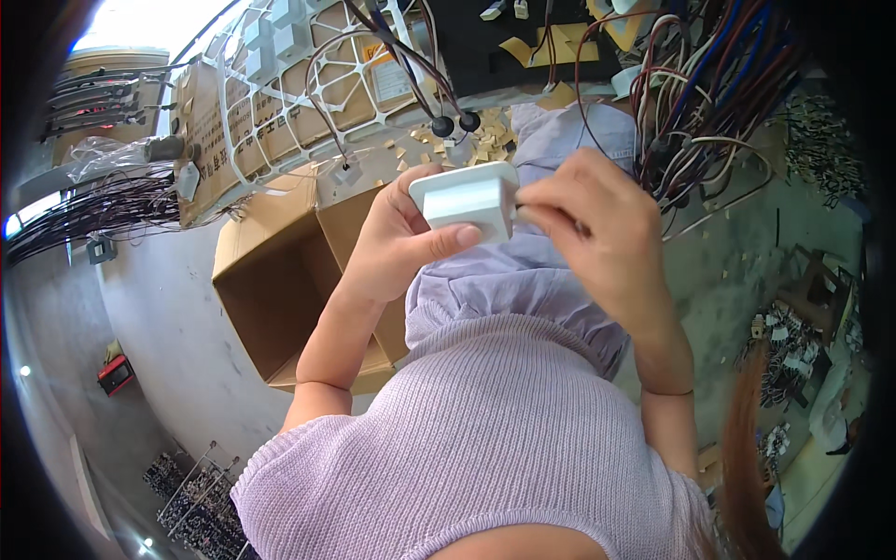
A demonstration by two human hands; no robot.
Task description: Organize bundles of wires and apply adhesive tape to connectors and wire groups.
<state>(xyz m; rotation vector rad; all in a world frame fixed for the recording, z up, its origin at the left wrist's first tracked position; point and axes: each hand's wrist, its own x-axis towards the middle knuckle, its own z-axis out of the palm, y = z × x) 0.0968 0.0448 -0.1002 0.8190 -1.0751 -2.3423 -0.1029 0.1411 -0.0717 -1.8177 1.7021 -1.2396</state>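
A white plastic housing point(464, 207), box-shaped with a wide flat flange along its far side, is held up in front of my body. My left hand point(397, 238) grips it from the left, the thumb pressed along its near face and the fingers behind it. At its right end, my right hand point(607, 233) is closed in a pinch, thumb and forefinger against the side of the housing. Whatever lies between those fingertips is too small and covered to make out.
Beyond my hands, a worktable carries a white plastic lattice frame point(280, 117) and scattered small yellowish pieces point(467, 145). Bundled wires point(691, 93) hang at the right, dark cables point(93, 210) at the left. An open cardboard box point(280, 308) stands left of my lap.
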